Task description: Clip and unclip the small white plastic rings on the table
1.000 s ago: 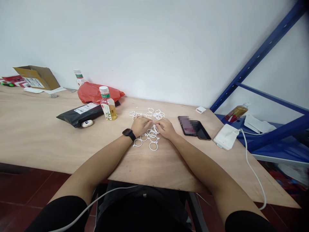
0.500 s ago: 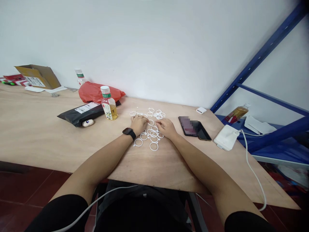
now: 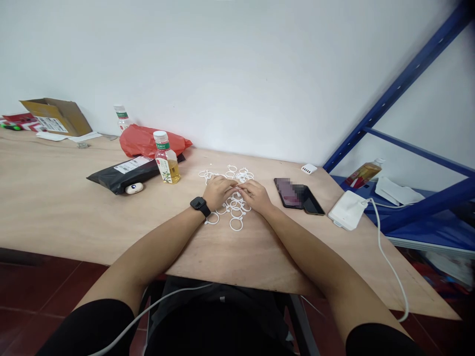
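My left hand (image 3: 219, 192), with a black watch (image 3: 200, 205) on its wrist, and my right hand (image 3: 256, 195) meet fingertip to fingertip above the table. Both are closed in a pinch around a white plastic ring, which the fingers now mostly hide. Below the fingertips lies a loose heap of similar white rings with small tabs (image 3: 236, 230), some overlapping. More white rings (image 3: 245, 176) lie just beyond my hands, bunched toward the right, with others partly covered behind my left hand.
Left on the wooden table (image 3: 148, 237) stand a drink bottle (image 3: 168, 165), a black parcel (image 3: 118, 179), an earbud case (image 3: 134, 188), a red bag (image 3: 139, 141) and a cardboard box (image 3: 63, 116). Phones (image 3: 289, 193), a white charger (image 3: 348, 210) with cable and a blue rack (image 3: 401, 54) are on the right.
My left hand has shifted right and its fingertips now meet those of my right hand. The ring visible between them before is now covered by the fingers.
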A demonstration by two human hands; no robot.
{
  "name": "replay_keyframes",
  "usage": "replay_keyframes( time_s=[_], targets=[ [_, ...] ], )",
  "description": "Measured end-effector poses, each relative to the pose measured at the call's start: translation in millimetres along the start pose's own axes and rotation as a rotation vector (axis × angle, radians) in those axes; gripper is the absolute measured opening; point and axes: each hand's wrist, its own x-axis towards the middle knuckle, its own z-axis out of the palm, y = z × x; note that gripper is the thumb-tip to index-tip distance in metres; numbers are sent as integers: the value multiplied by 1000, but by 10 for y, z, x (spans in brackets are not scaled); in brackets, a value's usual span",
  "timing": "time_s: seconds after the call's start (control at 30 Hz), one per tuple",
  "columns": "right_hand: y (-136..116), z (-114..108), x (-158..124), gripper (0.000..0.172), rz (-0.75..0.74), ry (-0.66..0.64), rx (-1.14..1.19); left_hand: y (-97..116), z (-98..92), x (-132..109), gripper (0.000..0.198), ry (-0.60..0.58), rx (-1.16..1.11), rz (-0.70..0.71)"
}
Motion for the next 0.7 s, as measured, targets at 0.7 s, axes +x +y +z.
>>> replay_keyframes(
  time_s=[0.7],
  targets=[
    [-8,16,-26,21,-69,52,-9,-28,5,8,25,-17,-150,29]
  ],
)
